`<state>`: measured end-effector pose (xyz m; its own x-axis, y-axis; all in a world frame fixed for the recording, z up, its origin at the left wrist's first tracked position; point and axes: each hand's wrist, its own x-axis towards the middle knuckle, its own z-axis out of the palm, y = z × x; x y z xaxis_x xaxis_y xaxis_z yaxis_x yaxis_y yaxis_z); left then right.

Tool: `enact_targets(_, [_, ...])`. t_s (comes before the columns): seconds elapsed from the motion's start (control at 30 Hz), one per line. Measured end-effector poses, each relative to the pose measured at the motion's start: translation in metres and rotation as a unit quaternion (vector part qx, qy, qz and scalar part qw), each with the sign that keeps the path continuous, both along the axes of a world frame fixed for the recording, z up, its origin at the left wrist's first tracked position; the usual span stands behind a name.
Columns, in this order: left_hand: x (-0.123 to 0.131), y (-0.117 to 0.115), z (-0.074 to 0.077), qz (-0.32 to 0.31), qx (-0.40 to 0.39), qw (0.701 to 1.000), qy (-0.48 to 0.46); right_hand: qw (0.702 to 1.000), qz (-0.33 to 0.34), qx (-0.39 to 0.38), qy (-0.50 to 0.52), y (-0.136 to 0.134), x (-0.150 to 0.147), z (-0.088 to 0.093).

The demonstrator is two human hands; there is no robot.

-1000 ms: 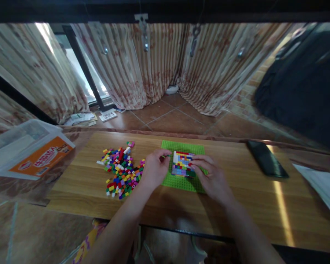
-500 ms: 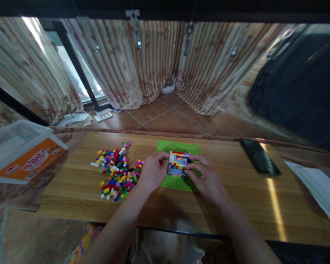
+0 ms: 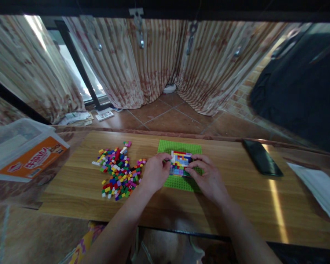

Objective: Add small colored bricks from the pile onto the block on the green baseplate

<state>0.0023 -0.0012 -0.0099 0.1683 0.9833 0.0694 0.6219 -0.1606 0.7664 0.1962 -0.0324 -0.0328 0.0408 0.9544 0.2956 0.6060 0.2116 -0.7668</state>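
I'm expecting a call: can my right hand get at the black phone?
Probably yes; your right hand is at the built bricks, but only wooden tabletop shows between it and the phone.

1. Behind the worktop, striped curtains are hanging.
2. Beyond the worktop's far edge lies brown tiled floor.
3. Behind the worktop's left part is a bright window.
4. On the worktop's right part falls a light strip.

Left hand lower, nearer brick panel; right thumb farther left
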Motion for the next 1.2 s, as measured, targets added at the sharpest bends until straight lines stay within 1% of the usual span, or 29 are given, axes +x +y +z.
enact_targets(0.13, [0.0,0.0,0.001,0.004,0.0,1.0,0.006,1.0,-0.02,0.004,0.013,0.001,0.001,0.003])
enact_targets(0.23, [0.0,-0.001,0.001,0.007,0.005,1.0,0.01,0.999,-0.041,0.012,0.013,0.002,-0.001,0.002])
enact_targets(0.43, [-0.001,0.0,0.002,-0.001,0.02,1.0,0.005,0.999,-0.042,0.0,0.011,0.007,-0.006,-0.008])
enact_targets(0.67, [-0.001,0.0,0.001,-0.001,0.027,1.0,-0.008,0.999,-0.051,0.005,-0.003,0.005,-0.009,-0.008])
enact_targets(0.87, [0.001,0.0,-0.002,0.007,0.02,0.998,-0.051,0.999,-0.048,0.016,-0.014,0.003,-0.012,-0.01])
enact_targets(1.0, [0.003,-0.001,-0.004,0.001,0.026,0.996,-0.089,0.999,-0.044,0.024,-0.017,0.003,-0.012,-0.011])
enact_targets(1.1, [0.005,-0.002,-0.002,-0.008,0.036,0.993,-0.112,0.998,-0.045,0.034,-0.026,0.003,-0.011,-0.008])
enact_targets(1.2, [0.008,-0.004,0.001,-0.015,0.039,0.991,-0.13,0.996,-0.058,0.062,-0.037,0.0,-0.01,-0.002])
